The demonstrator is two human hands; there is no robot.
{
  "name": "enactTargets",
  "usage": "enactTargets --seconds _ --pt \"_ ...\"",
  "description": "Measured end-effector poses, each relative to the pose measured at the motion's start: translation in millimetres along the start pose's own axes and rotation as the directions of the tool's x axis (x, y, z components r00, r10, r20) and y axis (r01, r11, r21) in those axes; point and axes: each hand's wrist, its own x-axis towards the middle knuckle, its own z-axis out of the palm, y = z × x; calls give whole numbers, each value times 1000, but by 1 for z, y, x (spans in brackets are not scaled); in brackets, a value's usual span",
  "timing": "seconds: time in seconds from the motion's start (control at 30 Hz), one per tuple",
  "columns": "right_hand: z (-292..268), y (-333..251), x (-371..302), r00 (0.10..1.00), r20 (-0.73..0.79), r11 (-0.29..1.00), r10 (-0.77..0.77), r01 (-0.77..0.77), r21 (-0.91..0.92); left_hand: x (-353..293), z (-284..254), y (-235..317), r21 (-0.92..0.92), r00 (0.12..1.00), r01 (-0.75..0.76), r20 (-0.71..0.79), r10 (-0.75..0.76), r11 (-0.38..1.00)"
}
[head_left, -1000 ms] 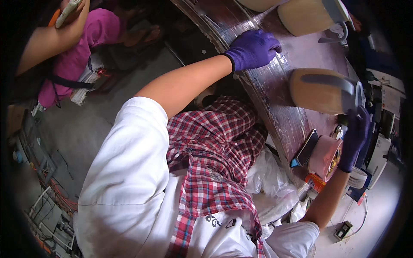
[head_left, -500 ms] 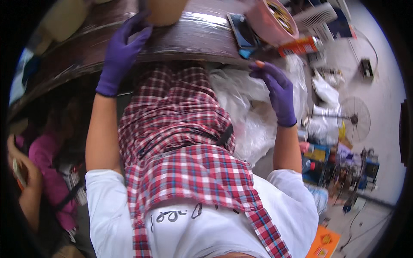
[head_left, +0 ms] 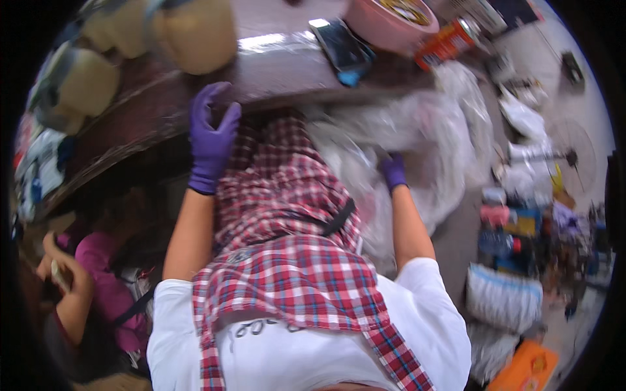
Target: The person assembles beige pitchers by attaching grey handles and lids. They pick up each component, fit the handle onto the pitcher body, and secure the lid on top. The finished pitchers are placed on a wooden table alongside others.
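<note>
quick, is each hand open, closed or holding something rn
Left hand: open, empty, near the table.
Right hand: at the clear plastic, grip cannot be told.

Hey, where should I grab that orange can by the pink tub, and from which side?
Probably best around the middle of the orange can, coming from the near right side with the right hand. It appears to lie on its side, so its round body should suit a wrapping grip, and the pink tub sits close on its left.
</note>
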Motion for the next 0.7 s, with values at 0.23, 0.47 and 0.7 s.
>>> enactTargets --seconds 0.23,0.47,0.7 --pt "17 206 53 947 284 808 152 47 -588 69 -35 7 447 886 -28 -403 229 894" --pt "-6 262 115 816 534 846 -224 434 -309 113 -25 -47 -175 877 140 -435 -204 975" --pt "-71 167 56 869 469 968 160 -232 98 25 -57 26 -434 918 -14 -363 -160 901"
